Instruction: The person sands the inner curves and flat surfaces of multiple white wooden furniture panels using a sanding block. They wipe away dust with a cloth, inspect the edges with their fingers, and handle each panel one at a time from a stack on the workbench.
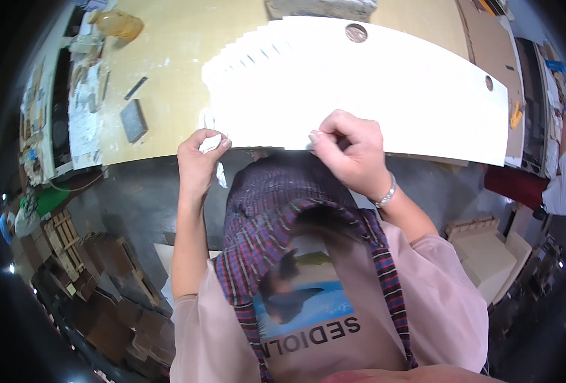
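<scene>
A fanned stack of white sheets [385, 83] lies along the near edge of the table, its overlapping edges stepped at the left. Round holes show toward the far and right sides. My left hand [200, 156] is closed around a crumpled white cloth or tissue [210, 143] at the sheets' near left corner; part of it hangs below the fingers. Over the near edge of the stack, my right hand [353, 150] is curled, thumb and forefinger pinched together. Whatever is between those fingertips is too small or too bright to make out.
On the yellowish tabletop [168, 83] at left are a grey block [133, 120], a dark flat strip [136, 88] and a bottle of amber liquid [117, 24]. A greyish block [321, 9] stands beyond the sheets. A yellow tool [516, 115] lies far right.
</scene>
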Tool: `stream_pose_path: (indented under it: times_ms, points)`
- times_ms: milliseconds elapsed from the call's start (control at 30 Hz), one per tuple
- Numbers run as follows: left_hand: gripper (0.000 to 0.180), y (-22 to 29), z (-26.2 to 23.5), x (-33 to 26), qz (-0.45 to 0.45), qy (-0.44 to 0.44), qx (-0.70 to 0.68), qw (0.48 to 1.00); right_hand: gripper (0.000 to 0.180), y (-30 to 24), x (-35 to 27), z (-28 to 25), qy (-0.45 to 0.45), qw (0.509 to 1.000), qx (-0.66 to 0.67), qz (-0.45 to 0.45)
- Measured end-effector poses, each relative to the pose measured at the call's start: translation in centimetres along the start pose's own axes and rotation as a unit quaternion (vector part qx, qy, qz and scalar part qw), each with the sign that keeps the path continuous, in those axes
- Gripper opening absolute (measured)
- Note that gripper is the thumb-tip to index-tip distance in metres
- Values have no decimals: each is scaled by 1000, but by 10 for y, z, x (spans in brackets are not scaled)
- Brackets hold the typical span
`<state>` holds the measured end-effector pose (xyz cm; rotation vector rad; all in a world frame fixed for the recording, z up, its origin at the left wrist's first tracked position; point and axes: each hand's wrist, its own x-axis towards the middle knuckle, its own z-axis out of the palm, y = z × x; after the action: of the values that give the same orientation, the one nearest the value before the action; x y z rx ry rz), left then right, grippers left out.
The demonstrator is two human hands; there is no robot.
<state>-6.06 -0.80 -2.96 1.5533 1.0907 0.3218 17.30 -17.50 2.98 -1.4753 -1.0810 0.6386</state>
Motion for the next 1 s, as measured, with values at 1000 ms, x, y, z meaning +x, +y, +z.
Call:
stream_pose_path:
  times_ms: [1000]
  points:
    - [30, -164, -435, 210, 22, 404, 240, 883, 20, -38, 166, 356, -229, 957, 29, 178]
